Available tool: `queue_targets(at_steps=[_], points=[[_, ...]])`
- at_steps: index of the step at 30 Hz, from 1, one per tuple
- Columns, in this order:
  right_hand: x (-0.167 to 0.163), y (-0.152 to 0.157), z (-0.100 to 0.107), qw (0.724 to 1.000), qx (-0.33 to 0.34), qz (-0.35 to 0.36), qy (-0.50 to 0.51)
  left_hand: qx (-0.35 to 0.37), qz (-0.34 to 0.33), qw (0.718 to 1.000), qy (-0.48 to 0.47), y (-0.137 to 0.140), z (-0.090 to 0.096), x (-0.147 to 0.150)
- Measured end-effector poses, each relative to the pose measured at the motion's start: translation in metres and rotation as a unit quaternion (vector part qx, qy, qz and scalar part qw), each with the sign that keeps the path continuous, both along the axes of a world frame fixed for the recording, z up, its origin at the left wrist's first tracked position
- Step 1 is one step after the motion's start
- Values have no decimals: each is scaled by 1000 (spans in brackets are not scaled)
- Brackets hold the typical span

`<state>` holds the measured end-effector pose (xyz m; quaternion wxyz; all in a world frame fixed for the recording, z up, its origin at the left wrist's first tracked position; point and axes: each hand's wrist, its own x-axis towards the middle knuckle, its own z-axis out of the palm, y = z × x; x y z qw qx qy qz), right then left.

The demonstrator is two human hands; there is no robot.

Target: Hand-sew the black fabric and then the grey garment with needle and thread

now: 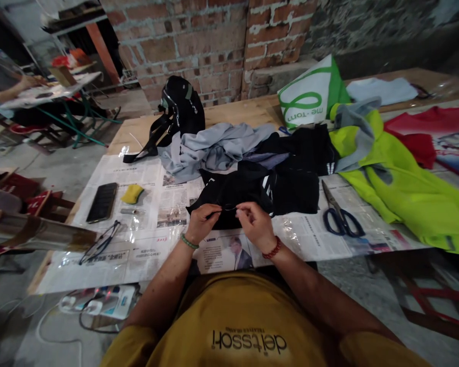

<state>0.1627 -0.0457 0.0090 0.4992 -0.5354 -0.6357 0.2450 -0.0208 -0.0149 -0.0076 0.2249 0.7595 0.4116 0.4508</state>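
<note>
A black garment (294, 193) with white marks lies bunched on the newspaper-covered table in front of me. Over its near edge, my left hand (204, 221) is closed in a pinch, a green bead bracelet on the wrist. Facing it, my right hand (255, 223) pinches too, thumb against forefinger, with a red bracelet at the wrist. A thin, thread-like strand (229, 207) spans the small gap between the fingertips; its exact kind is too small to tell. To the right of my right hand rest dark-handled scissors (341, 216), blades pointing away.
Grey cloth (218, 145), a black bag (183, 104), a yellow-green jacket (398, 173) and a green-white bag (311, 97) line the table's far side and right. At left are a phone (102, 202), yellow sponge (132, 193), glasses (101, 242) and a metal cylinder (42, 232).
</note>
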Motion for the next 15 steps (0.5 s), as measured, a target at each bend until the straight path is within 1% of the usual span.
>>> queue_targets(at_steps=[2,3,4,5,7,10,13,15], points=[[8,7,12,995,87,-41,-28,28,-11,999,20,0,1,1],[10,12,17,991,118,-38,-46,40,-20,999,31,-1,1,2],[11,18,21,989,134,-17,-66,51,-28,997,40,-1,1,2],[11,24,22,987,131,14,-88,59,-35,996,49,-2,1,3],[6,35,20,985,91,78,-125,68,-41,995,60,-2,1,3],[-3,44,10,982,9,135,-134,71,-37,995,65,-1,-3,2],[-8,45,1,981,-34,168,-85,60,-38,995,68,1,-7,1],[-9,44,-1,983,-51,174,-42,39,-41,997,59,2,-8,2]])
